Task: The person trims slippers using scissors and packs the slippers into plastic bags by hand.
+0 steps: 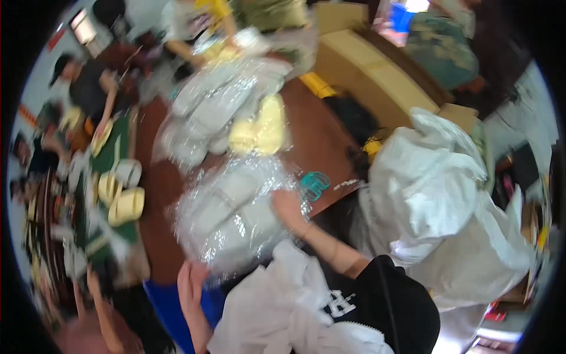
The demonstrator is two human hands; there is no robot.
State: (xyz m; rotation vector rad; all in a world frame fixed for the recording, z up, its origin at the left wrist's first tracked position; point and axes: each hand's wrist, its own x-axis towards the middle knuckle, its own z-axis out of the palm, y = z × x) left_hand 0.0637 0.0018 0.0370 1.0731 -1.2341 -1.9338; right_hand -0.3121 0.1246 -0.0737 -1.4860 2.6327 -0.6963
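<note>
On the brown table in front of me lies a clear plastic bag [236,212] with pale grey slippers inside. My right hand [288,207] is at the bag's right side, its fingers closed on the plastic; the fingertips are blurred. By the bag's lower left edge is my left hand [191,286], open with its fingers raised, close to the plastic. Just beyond, more grey slippers in clear plastic [218,109] are heaped up, with pale yellow slippers [262,127] in clear wrap at their right side. A teal looped item [314,185] lies right of my right hand.
White sacks [421,183] bulge at the right of the brown table [159,236]. A cardboard box [377,65] stands behind them. At left, loose yellow slippers [125,205] lie on a green-topped table [121,141], where people work. Another person [197,26] handles wrapped items at the far end.
</note>
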